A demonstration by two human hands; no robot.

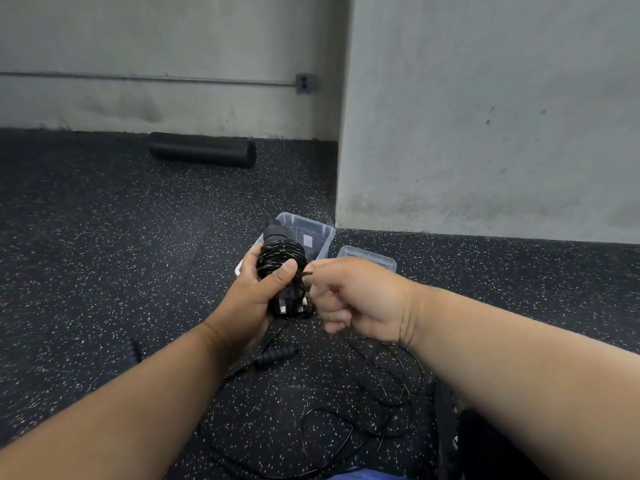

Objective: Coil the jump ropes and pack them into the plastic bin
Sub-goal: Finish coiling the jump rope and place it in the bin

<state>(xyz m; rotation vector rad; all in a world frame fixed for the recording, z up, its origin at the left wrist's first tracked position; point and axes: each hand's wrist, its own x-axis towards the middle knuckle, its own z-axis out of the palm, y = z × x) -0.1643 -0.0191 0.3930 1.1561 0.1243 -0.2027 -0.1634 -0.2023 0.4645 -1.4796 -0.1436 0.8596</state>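
Observed at the centre of view: the left hand (258,292) grips a jump rope handle (277,233) upright, with thin black cord wound round it in a tight coil (281,258). The left thumb lies across the windings and the fingers are curled behind, clamped on the bundle.

The right hand (349,292), just at 3 o'clock of the coil, has its fingers curled together and pinching the free cord (306,276) where it leaves the windings.

The loose remainder of the rope (381,386) lies in slack loops on the speckled rubber floor (104,237) at 5 o'clock, well below the hands. A second handle (277,355) lies on the floor at 6 o'clock of the coil.

The plastic bin (313,233) sits on the floor at 12 o'clock, partly hidden behind the coil; its lid (367,256) lies beside it at 1 o'clock.

Handling assessment: the cord appears light, thin, glossy and springy, so windings are likely to slip or unspool if thumb pressure is released. The handle looks rigid and is the sound place to hold; the cord is best pinched close to the coil to keep tension.

Pose: both forearms extend forward, converging; the left wrist is cocked upward, the right hand turned knuckles-up.

A black foam roller (202,150) rests against the wall at 11 o'clock.
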